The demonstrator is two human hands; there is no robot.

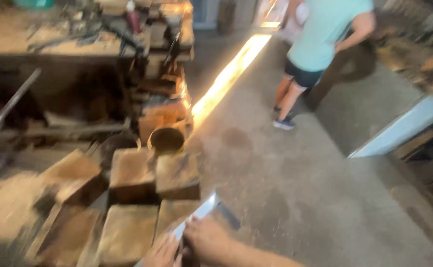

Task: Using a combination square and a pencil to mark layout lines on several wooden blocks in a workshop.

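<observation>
Both hands sit at the bottom edge of the blurred head view. The right hand [207, 241] comes in from the lower right along a bare forearm and rests on the near end of a flat metal square [201, 211], a pale, shiny strip. Its fingers [192, 232] curl down over the strip and seem to clamp it, though motion blur hides how tightly. The left hand [163, 253] lies just beside the right, partly cut off by the frame, its fingers spread flat and low near the same end of the strip; whether they touch the metal or the wood beneath cannot be told.

The strip runs away from the fingers up and to the right, its far tip ending over the concrete floor [295, 198], with a darker arm [228, 216] branching off to the right of the fingertips. Just left of the fingers and beyond them lie rough wooden blocks [132, 173], packed close together in rows, brown and worn; the strip lies along their right edge. Farther beyond the blocks stands a rusty round can [167, 139], and behind it a cluttered worktop [73, 44] with tools. Well away from the hands, up and to the right, another person [320, 44] in a light green shirt and dark shorts stands on the floor beside a bright streak of sunlight [226, 76].
</observation>
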